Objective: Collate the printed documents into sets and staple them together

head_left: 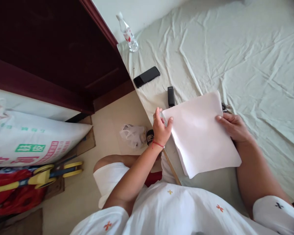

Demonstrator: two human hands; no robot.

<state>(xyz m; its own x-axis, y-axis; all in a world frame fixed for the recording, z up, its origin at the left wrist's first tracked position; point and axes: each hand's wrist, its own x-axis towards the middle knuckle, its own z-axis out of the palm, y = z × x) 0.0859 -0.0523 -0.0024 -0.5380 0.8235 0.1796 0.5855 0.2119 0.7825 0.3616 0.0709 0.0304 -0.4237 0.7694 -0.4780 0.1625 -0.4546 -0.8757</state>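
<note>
A stack of white paper sheets is held between my two hands, tilted above the cloth-covered table. My left hand grips its left upper corner, thumb on top and fingers at the edge. On the opposite edge, my right hand pinches the sheets, thumb on top and fingers hidden beneath. Just beyond the paper lies a small black stapler-like object, its near end close to the sheet edge. Some keys show partly from behind the paper near my right hand.
A black phone and an upright clear bottle are on the pale wrinkled tablecloth. A plastic bag sits on the floor below the table edge. Left are a large printed sack and a yellow-wheeled toy.
</note>
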